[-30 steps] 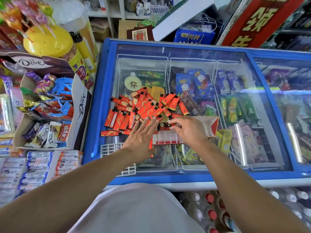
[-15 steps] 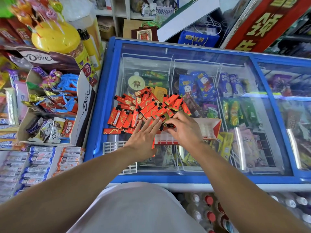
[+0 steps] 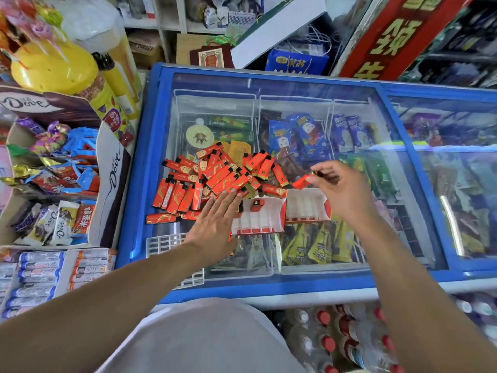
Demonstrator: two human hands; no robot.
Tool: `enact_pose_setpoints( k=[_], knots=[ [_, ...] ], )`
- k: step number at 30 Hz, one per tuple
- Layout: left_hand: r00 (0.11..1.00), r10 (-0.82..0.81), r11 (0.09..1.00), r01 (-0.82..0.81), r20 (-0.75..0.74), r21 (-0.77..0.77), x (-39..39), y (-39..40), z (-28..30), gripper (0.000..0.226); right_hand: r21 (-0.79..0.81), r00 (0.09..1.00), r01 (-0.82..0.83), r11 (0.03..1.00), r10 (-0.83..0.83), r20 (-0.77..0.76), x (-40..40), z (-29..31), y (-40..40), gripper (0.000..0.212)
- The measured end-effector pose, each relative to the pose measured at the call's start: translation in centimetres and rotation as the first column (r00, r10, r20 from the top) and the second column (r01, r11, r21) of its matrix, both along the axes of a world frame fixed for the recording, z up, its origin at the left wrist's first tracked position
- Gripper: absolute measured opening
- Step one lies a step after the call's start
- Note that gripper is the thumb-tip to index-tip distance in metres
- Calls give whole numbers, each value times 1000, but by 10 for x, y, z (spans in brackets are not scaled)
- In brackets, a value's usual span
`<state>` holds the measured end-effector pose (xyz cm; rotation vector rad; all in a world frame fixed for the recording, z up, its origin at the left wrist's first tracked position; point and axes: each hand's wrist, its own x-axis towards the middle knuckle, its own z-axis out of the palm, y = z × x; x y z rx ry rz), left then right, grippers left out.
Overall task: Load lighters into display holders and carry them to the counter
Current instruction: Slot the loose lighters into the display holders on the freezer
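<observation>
We are leaning over a chest freezer (image 3: 150, 146) with a blue frame, using its smooth sliding glass lid as our worktop. A loose heap of lighters (image 3: 215, 176), slim rectangular red bodies with gold swirls and black caps, is lying scattered across the glass. Our left hand (image 3: 215, 224) is lying flat with straight, spread fingers, its fingertips touching the near edge of the heap and gripping nothing. Our right hand (image 3: 341, 189) is pinching a single lighter (image 3: 302, 181) by its metal top between thumb and fingertips, holding it tilted above the far holder. Two display holders are sitting side by side on the glass: the near holder (image 3: 258, 219), a red and white card tray with ribbed white slots, is carrying one lighter in its upper row, and the far holder (image 3: 306, 205) is just beside it on the right. Through the glass, glossy wrapped ice creams are showing in white wire baskets.
</observation>
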<state>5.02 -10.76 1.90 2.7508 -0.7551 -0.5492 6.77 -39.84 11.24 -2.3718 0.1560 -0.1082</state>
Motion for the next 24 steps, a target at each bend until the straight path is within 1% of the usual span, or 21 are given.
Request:
enact_pose_setpoints(
  k=[3, 6, 8, 10, 13, 16, 19, 22, 24],
  knots=[
    [1000, -9, 1000, 9, -1, 16, -1, -7, -1, 107, -95, 985, -71, 993, 54, -166, 1, -11, -16, 17],
    [999, -41, 994, 41, -10, 98, -3, -10, 0, 119, -134, 970, -130, 982, 98, -223, -3, -31, -9, 15],
    [999, -38, 994, 39, -11, 105, -3, -8, 0, 124, -128, 963, -145, 981, 111, -246, -5, -46, -4, 16],
    [999, -43, 994, 43, -8, 100, -1, -6, -1, 127, -133, 968, -135, 982, 103, -229, -7, -57, 0, 16],
    [999, -37, 996, 39, -25, 81, 0, -4, -3, 130, -182, 980, -124, 976, 91, -176, -7, -64, 6, 19],
    [999, -28, 997, 29, -22, 70, -1, -4, -4, 131, -193, 978, -140, 971, 106, -178, -3, -63, 8, 21],
    [999, -18, 999, 20, -28, 47, -2, -5, -6, 129, -194, 978, -144, 970, 109, -180, -2, -64, 9, 23],
    [999, -12, 1000, 12, -40, 12, -1, -3, -6, 123, -167, 988, -131, 977, 116, -101, -3, -63, 11, 31],
    [999, 2, 1000, -3, -47, -15, 0, -2, -4, 116, -166, 992, -118, 979, 109, -63, -4, -62, 12, 32]
  ],
)
